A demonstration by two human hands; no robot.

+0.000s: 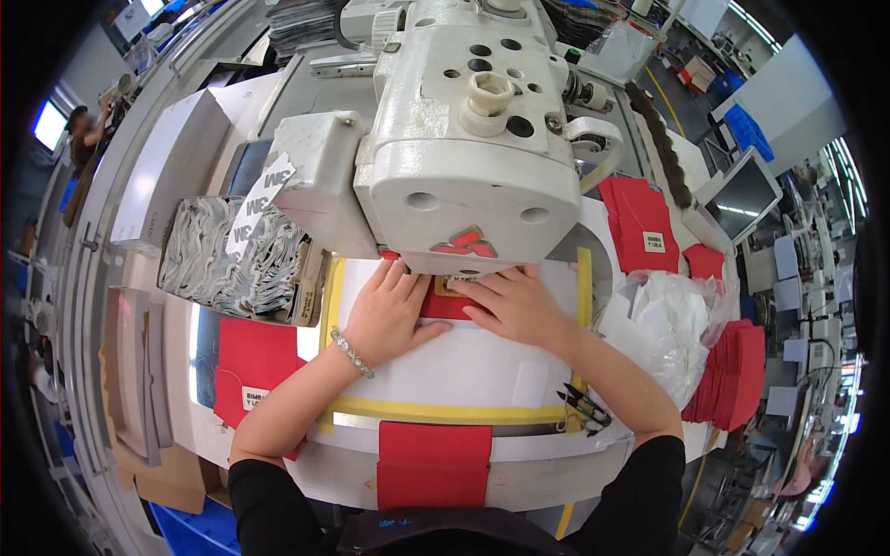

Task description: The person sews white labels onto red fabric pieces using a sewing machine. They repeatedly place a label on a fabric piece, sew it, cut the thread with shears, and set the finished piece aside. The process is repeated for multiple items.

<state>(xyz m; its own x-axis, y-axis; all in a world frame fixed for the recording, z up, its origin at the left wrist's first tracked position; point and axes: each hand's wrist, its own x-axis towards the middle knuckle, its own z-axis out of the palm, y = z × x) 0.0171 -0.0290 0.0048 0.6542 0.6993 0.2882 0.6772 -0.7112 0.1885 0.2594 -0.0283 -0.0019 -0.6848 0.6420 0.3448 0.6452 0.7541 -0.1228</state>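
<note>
Under the head of a large white sewing machine (pixel 468 176) lies a red fabric piece (pixel 443 308), with a small gold-edged patch partly visible on it. My left hand (pixel 387 310) lies flat at its left side, fingers pointing toward the machine and thumb stretched out along the near edge. From the other side my right hand (pixel 524 309) rests flat, its fingertips on the red fabric beside the patch. The machine head hides the needle area and some fingertips. Beneath both hands is a white work surface (pixel 417 371) bordered with yellow tape.
At left stand a box of crumpled strips (pixel 232 264) and a labelled red piece (pixel 255 357). Another red piece (pixel 434 463) hangs over the front edge. Thread snips (pixel 584 408), a clear plastic bag (pixel 663 334) and stacked red pieces (pixel 732 375) lie at right.
</note>
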